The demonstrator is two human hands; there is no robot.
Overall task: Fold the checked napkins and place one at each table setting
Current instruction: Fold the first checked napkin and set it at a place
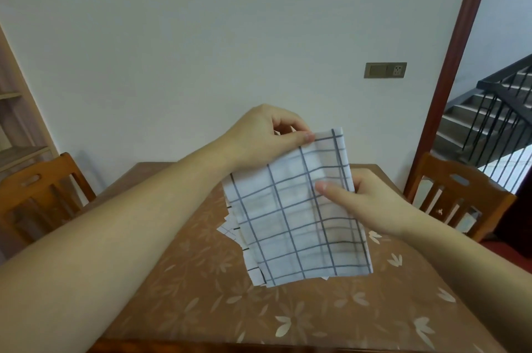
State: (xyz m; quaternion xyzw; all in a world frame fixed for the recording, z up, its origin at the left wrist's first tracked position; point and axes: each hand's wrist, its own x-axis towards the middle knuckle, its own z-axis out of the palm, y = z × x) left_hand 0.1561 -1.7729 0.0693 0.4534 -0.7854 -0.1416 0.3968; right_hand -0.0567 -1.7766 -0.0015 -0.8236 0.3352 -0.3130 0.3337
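I hold a white napkin with a dark checked grid (296,208) up in the air above the table. My left hand (267,134) pinches its top edge near the upper left. My right hand (365,203) grips its right edge, thumb on the front. The cloth hangs down and hides most of a pile of more checked napkins (230,230), whose edges peek out at its lower left on the table.
The table (201,295) has a brown cover with a pale leaf pattern. A wooden chair (43,194) stands at the left and another wooden chair (457,194) at the right. A white wall lies behind; a doorway with stairs (489,111) opens at the right.
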